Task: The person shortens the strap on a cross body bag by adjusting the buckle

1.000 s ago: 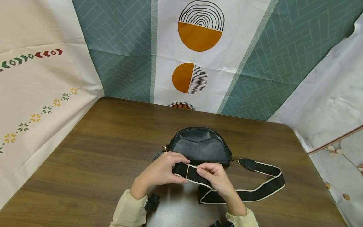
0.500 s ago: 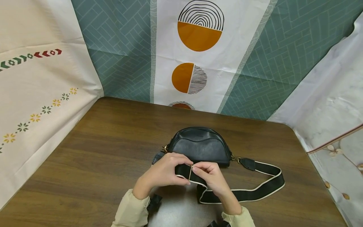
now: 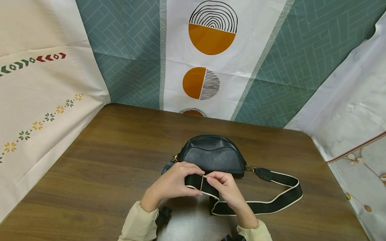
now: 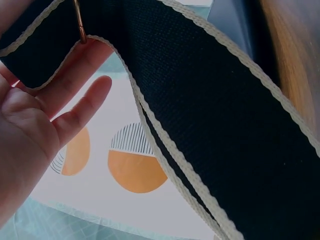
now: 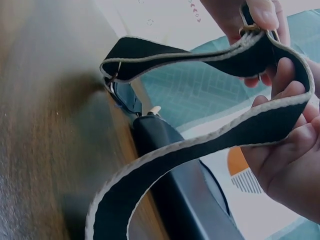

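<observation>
one left grip point(image 3: 175, 180) and one right grip point(image 3: 228, 189) pinch the black strap point(image 3: 274, 207) (pale-edged) near the bag point(image 3: 213, 155).

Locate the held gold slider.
Lower centre of the head view: the gold slider is on the strap, in the left hand beside the right hand, below the bag.

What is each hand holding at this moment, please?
Left hand: holding the strap at its gold-coloured slider.
Right hand: pinching the strap beside the slider.

The bag point(image 3: 214, 160) sits on the table point(image 3: 126, 150) before the hanging cloth point(image 3: 211, 60), its strap point(image 3: 280, 203) in front and rightward.
</observation>
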The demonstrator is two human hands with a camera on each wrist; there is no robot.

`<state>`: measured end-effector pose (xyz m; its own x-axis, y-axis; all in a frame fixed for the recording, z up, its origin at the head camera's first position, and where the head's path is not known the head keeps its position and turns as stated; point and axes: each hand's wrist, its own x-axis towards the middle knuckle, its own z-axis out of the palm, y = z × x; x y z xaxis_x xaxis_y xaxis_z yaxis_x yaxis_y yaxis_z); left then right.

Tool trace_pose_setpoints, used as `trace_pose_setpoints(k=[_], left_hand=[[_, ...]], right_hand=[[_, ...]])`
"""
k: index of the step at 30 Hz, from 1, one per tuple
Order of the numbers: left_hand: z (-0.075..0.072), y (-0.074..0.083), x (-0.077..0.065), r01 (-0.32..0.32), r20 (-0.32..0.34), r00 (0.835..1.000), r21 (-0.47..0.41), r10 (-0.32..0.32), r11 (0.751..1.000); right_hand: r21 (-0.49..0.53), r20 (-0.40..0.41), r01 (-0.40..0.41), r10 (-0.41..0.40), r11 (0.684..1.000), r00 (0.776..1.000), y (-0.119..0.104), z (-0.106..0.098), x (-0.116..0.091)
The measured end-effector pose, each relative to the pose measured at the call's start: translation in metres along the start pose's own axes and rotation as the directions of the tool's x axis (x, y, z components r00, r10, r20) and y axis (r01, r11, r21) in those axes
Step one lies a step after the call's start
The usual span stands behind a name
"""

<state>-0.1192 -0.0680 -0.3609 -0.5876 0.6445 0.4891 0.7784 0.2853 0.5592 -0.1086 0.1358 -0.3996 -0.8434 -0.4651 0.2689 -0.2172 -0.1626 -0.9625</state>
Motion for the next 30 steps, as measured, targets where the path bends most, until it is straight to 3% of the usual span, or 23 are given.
trace_pose_setpoints(k=[8, 17, 23, 30], left_hand=[[-0.003, 0.001, -0.002, -0.007, -0.025, 1.000, 0.006, 0.007, 1.000], [-0.003, -0.003, -0.003, -0.012, -0.045, 0.999, -0.024, 0.011, 1.000], [-0.004, -0.002, -0.004, 0.025, -0.060, 0.998, 0.029, -0.023, 0.999], [-0.007, 0.002, -0.004, 0.068, -0.022, 0.997, 0.037, -0.068, 0.997]], right_hand=[[0.006, 0.001, -0.026, 0.026, 1.000, 1.000, 0.000, -0.008, -0.007], [-0.014, 0.011, 0.047, -0.047, 0.999, 0.999, 0.002, -0.011, -0.008], [-0.005, 0.001, 0.049, -0.049, 0.999, 0.999, 0.002, -0.009, -0.007], [-0.030, -0.026, 0.060, -0.061, 0.998, 0.998, 0.001, -0.005, -0.005]])
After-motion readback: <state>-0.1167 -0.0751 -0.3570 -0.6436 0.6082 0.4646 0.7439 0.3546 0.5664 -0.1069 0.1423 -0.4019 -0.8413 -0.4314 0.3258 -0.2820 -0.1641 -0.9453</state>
